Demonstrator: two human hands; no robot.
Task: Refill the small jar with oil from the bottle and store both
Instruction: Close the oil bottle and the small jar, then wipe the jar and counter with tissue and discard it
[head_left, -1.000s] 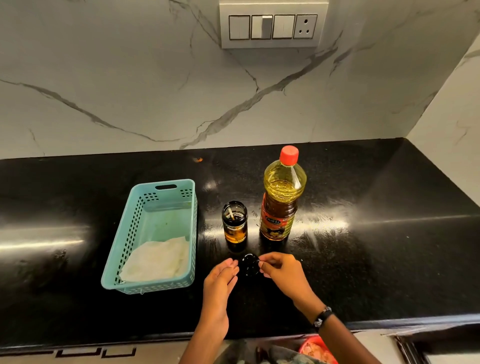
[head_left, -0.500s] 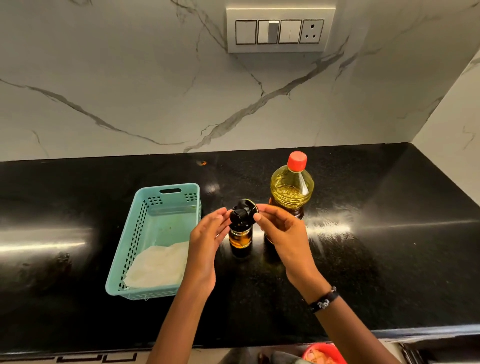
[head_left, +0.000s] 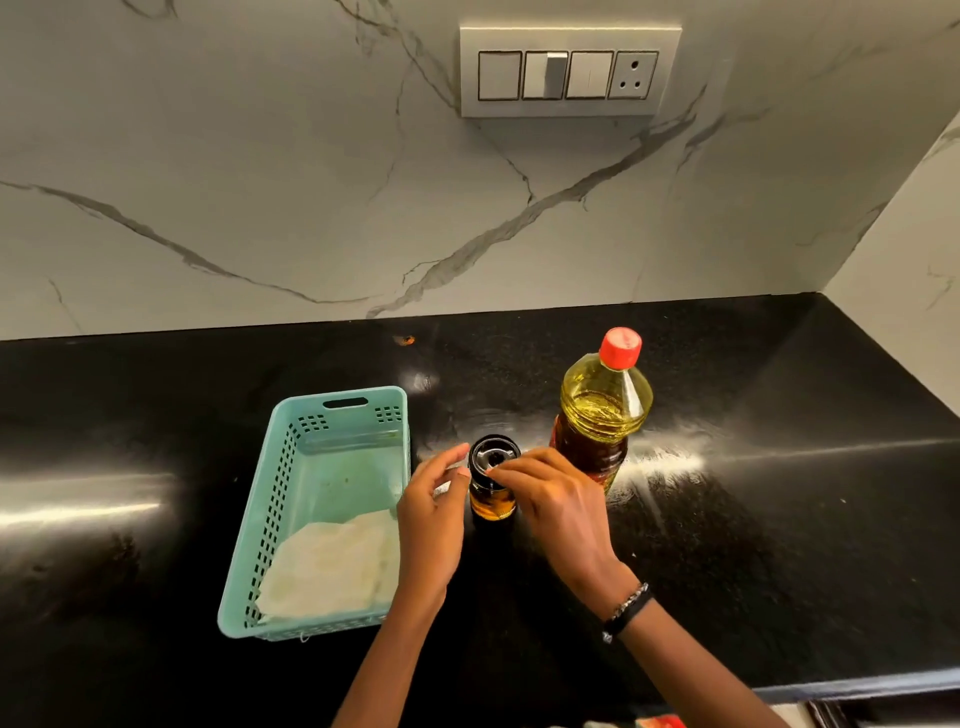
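my right hand (head_left: 558, 506) pinches the black lid (head_left: 493, 454) on the small oil jar (head_left: 492, 503). my left hand (head_left: 434, 514) pinches the lid's other side beside the teal basket (head_left: 291, 512).

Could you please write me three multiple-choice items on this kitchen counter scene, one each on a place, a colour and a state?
1. Where does the small jar stand?
A. inside the basket
B. between the basket and the oil bottle
C. behind the bottle

2. What colour is the bottle cap?
A. red
B. green
C. white

3. What rests on the jar's mouth?
A. nothing
B. a funnel
C. the black lid

Key: 1 B, basket left, bottle right; 2 A, plainly red; 3 C, the left hand and right hand finger the lid there.
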